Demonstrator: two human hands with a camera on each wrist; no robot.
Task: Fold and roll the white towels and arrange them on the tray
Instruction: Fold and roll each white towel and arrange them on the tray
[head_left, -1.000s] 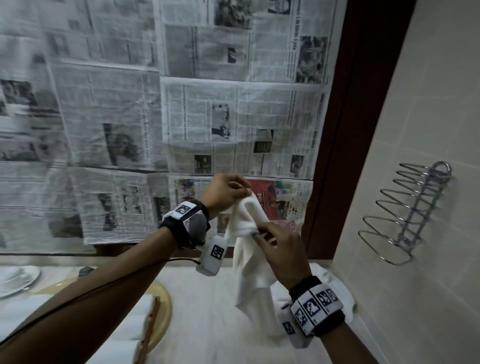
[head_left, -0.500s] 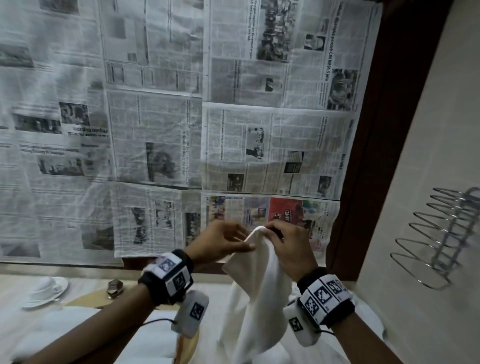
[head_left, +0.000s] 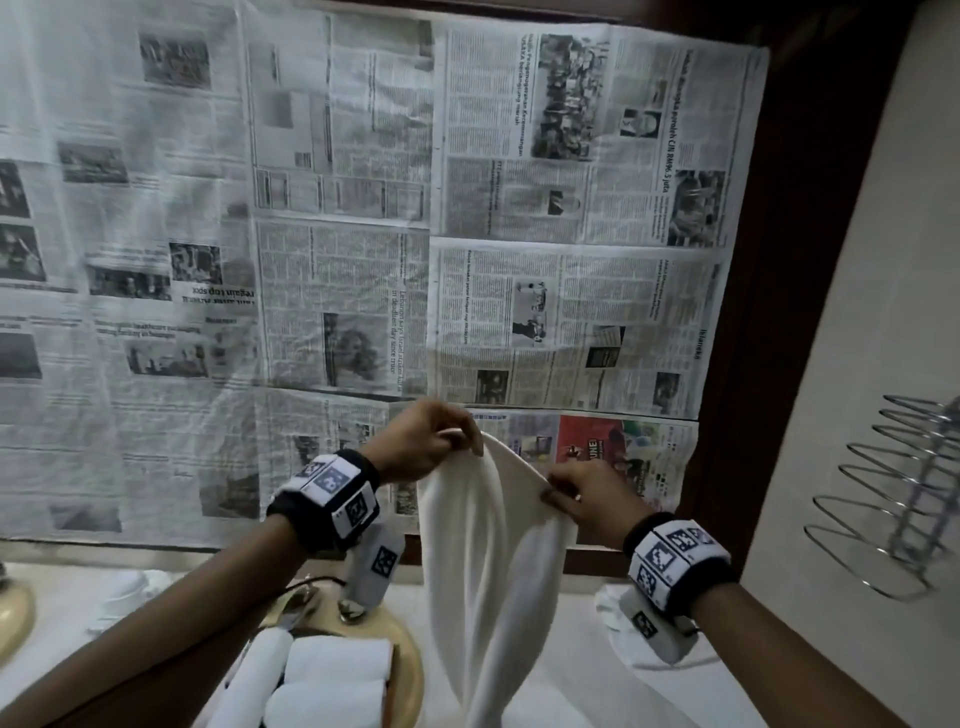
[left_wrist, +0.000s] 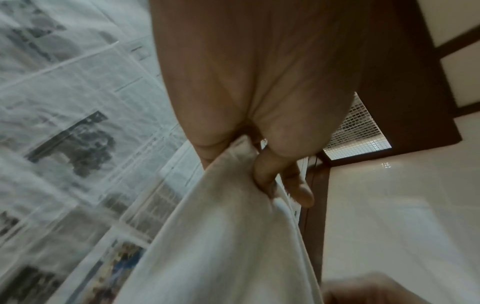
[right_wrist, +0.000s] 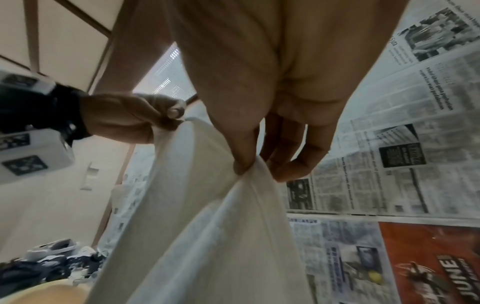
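Left hand (head_left: 423, 444) pinches towel (head_left: 488, 561) top edge | right hand (head_left: 587, 499) pinches same edge | towel hangs beside tray (head_left: 410, 670)

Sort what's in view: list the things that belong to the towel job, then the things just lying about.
Job:
- white towel, pinched at its top edge by the left hand and the right hand
- rolled towels on the tray
- tray
- crumpled towel on the counter

Lying about:
- newspaper sheets on the wall
- wire rack
- cup and saucer, blurred
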